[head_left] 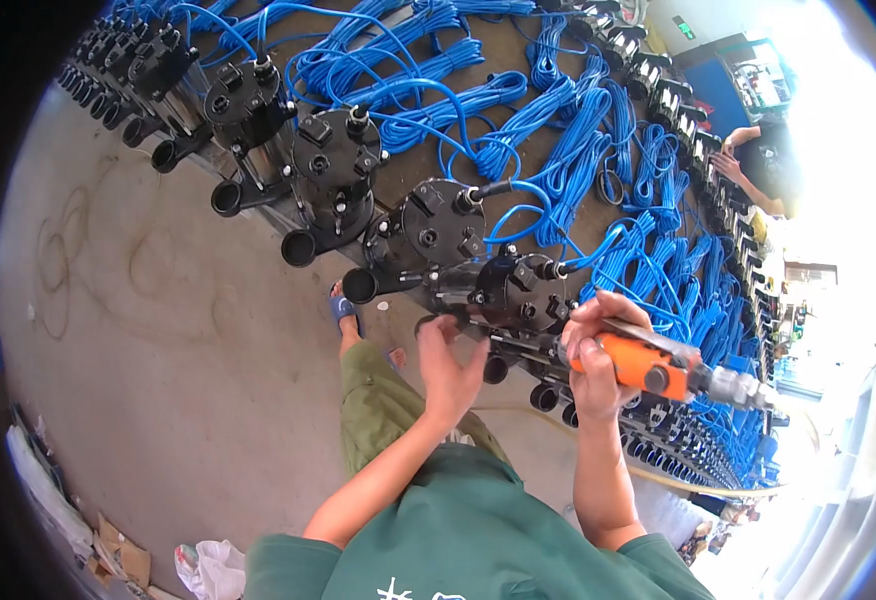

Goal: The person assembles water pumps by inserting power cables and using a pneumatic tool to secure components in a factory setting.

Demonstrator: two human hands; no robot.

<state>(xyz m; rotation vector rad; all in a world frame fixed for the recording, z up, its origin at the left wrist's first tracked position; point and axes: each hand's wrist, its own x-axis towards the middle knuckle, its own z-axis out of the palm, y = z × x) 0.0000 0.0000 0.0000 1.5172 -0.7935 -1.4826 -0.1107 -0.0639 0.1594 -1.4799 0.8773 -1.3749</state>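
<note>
My right hand (601, 365) is wrapped round an orange air screwdriver (638, 362), held almost level. Its slim dark shaft (528, 346) points left, along the near side of a black submersible pump (528, 290). That pump has a round ribbed top and a blue cable leaving it. My left hand (451, 370) is at the pump's lower end, beside the tool's tip. Its fingers are blurred and partly hidden against the dark parts, so what they hold, if anything, does not show. Another black pump (438, 225) stands just beyond.
Similar black pumps (243, 105) line the bench edge, with round outlets jutting towards me. Coiled blue cables (558, 130) cover the bench top. Across it, a co-worker's hands (733, 160) are at the far row. A pale hose (698, 488) runs near my right arm. A white bag (213, 570) lies on the floor.
</note>
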